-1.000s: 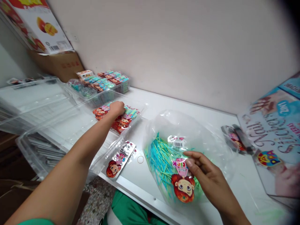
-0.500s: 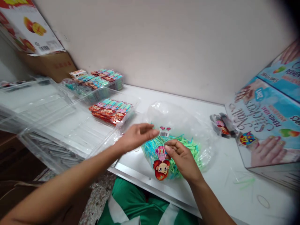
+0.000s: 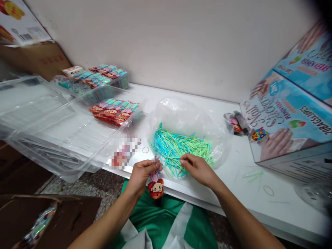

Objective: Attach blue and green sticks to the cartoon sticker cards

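My left hand [image 3: 142,174] pinches the top of a small clear packet [image 3: 155,186] with a red-haired cartoon figure on it; the packet hangs at the table's front edge. To its right, my right hand [image 3: 198,169] is over the near side of a pile of thin green and blue plastic sticks [image 3: 178,145]. Its thumb and fingertips are closed together at the sticks, and what lies between them cannot be made out. The pile lies in a large open clear plastic bag [image 3: 186,110] on the white table [image 3: 228,186].
Cartoon packets [image 3: 114,112] are stacked by a clear plastic tray [image 3: 85,152] on the left, with a filled container [image 3: 90,81] behind. A pixelated patch covers something near the tray. Nail sticker boxes [image 3: 287,117], dark packets [image 3: 236,122], loose sticks [image 3: 252,174] and a rubber band [image 3: 268,190] are right.
The cartoon packet has passed from my right hand to my left, which has closed on it and come down towards me. My right hand has closed its fingertips at the sticks.
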Action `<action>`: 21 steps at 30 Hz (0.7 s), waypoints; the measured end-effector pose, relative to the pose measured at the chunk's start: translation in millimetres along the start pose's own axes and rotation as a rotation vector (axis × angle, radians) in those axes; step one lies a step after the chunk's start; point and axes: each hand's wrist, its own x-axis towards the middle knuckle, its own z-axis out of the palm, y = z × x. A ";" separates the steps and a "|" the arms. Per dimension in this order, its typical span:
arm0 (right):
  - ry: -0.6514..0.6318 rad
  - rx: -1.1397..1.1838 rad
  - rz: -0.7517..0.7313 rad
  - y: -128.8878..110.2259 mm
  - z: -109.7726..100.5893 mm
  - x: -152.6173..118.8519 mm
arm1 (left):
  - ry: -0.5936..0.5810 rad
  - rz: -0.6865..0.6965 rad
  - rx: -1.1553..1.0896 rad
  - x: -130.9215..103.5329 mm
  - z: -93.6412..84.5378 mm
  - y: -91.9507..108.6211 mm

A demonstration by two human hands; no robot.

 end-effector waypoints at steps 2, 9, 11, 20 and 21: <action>0.013 -0.227 0.009 -4.0 -0.5 16.7 | -0.020 -0.023 -0.045 0.8 -1.4 0.2; -0.074 -0.733 0.188 -16.8 14.9 53.6 | -0.086 -0.031 -0.049 2.5 -4.8 -0.8; -0.102 -0.746 0.189 -16.5 18.7 57.7 | -0.111 -0.041 -0.002 2.7 -4.2 -1.2; -0.093 -0.747 0.108 -14.8 0.3 82.7 | -0.108 -0.005 0.006 11.1 -8.0 12.8; -0.084 -0.747 0.099 -16.1 -3.4 83.2 | -0.085 0.022 0.008 12.4 -7.9 17.9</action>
